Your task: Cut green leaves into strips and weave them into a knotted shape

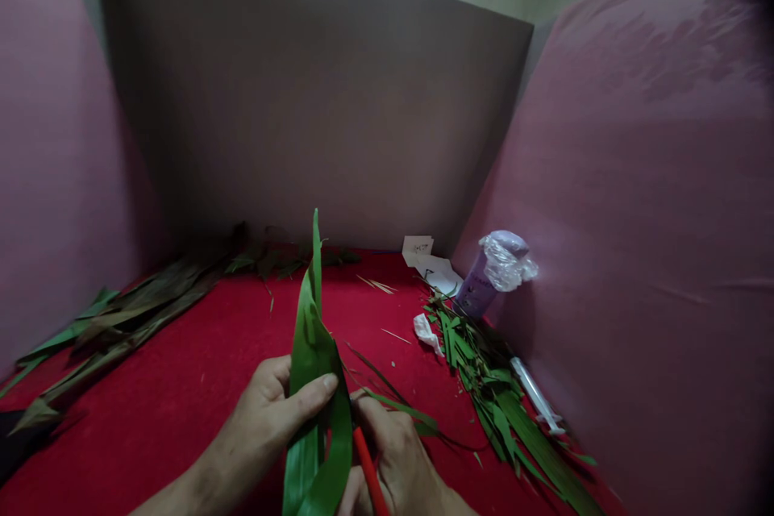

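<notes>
A long green leaf (pixel 311 347), folded over on itself, stands upright in the middle of the head view. My left hand (pixel 266 411) grips it, thumb pressed flat across the front and fingers behind. Close against the leaf's right edge is my right hand (pixel 396 447), closed around a slim tool with a red handle (pixel 370 472). The tool's working end is hidden behind the leaf, so its kind is unclear. Thin leaf strips (pixel 399 399) lie just beyond my right hand.
Long, partly dried leaves (pixel 145 306) lie at the left. On the right are cut green pieces (pixel 484 387), a syringe (pixel 537 395), a crumpled tissue (pixel 427 334) and a purple container (pixel 480 282) topped with clear plastic. White papers (pixel 439 272) and thin sticks (pixel 378 285) lie farther back on the red cloth (pixel 230 339).
</notes>
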### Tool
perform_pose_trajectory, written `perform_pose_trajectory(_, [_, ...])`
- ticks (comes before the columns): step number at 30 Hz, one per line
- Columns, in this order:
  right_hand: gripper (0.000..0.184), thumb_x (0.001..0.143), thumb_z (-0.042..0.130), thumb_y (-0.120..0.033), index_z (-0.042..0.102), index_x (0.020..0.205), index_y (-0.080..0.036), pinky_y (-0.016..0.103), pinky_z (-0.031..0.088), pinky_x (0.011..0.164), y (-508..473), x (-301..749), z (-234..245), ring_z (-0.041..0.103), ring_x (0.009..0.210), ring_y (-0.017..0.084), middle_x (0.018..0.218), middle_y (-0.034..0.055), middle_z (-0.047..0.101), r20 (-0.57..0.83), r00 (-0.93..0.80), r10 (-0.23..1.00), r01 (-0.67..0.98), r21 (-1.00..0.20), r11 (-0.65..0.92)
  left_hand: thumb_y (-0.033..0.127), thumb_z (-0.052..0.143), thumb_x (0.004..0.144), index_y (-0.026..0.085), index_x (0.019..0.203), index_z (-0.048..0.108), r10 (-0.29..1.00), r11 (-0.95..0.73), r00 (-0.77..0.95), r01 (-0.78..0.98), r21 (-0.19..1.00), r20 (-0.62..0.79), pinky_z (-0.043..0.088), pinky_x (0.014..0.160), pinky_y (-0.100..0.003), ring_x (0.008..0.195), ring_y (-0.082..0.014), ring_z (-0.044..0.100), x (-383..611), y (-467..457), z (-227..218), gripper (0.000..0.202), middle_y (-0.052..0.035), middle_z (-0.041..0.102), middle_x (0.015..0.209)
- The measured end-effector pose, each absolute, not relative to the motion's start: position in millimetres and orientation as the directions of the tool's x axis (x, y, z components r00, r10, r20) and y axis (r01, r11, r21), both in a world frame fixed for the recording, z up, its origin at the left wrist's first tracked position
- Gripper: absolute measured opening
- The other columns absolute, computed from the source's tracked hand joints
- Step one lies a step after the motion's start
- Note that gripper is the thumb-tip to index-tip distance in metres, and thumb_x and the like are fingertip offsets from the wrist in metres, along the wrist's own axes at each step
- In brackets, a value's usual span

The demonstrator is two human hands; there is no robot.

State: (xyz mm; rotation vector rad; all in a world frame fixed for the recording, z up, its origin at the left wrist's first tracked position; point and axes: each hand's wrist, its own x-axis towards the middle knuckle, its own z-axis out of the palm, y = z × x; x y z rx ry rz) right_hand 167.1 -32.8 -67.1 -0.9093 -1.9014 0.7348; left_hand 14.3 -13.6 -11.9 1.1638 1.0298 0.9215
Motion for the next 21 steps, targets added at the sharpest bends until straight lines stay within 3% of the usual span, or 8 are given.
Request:
perform_pose_trajectory(11, [0.045, 0.080, 0.038, -0.063, 0.042, 0.073, -0.019, 0.023, 0.030, 0.042, -32.4, 169.6, -71.0, 0.038, 0.043, 0.012, 0.054, -0.0023, 0.039, 0.485, -0.352, 0.800, 0.329, -0.736, 0.591, 0.038, 0.065, 0.068, 0.015, 0.057, 0.056, 0.936, 0.181, 0.315, -0.051, 0.982, -0.156, 0.038, 0.042, -0.019, 0.042, -0.0094, 0.048, 13.6, -15.6, -15.6, 0.027, 0.0028, 0.055, 0.047])
perform_pose_trajectory(21, [0.039, 0.081, 0.042, -0.058, 0.044, 0.079, -0.018, 0.021, 0.027, 0.042, -33.7, 171.4, -68.7, 0.035, 0.042, 0.010, 0.053, -0.0049, 0.035, 0.414, -0.352, 0.839, 0.313, -0.793, 0.523, 0.035, 0.065, 0.069, 0.015, 0.056, 0.056, 0.930, 0.201, 0.323, -0.045, 0.979, -0.176, 0.040, 0.043, -0.020, 0.042, -0.0097, 0.049, 13.4, -14.8, -15.0, 0.025, 0.0026, 0.055, 0.046])
